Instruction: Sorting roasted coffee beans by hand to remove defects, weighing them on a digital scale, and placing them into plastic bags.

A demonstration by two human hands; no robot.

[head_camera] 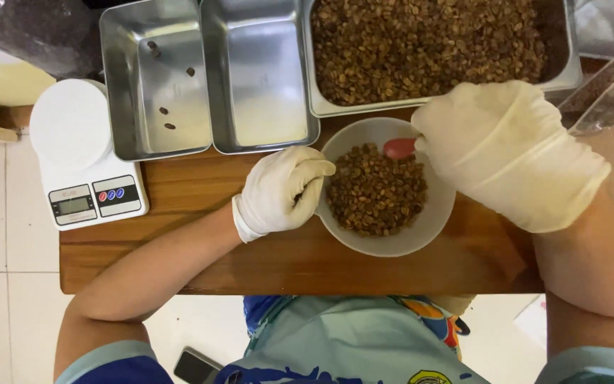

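Observation:
A white bowl (431, 224) of brown coffee beans (374, 192) sits on the wooden table (200, 256) in front of me. My left hand (282, 190), in a white glove, grips the bowl's left rim with curled fingers. At the bowl's upper right edge my gloved right hand (509, 153) holds a red-handled tool (399, 148); only the red end shows, poking over the beans. A large metal tray (570, 71) full of the same beans stands just beyond the bowl.
Two steel trays stand at the back: the left tray (126, 85) holds a few stray beans, the middle tray (257, 78) is bare. A white kitchen scale (83, 156) sits at the table's left edge. A clear plastic bag (609, 92) lies at the right.

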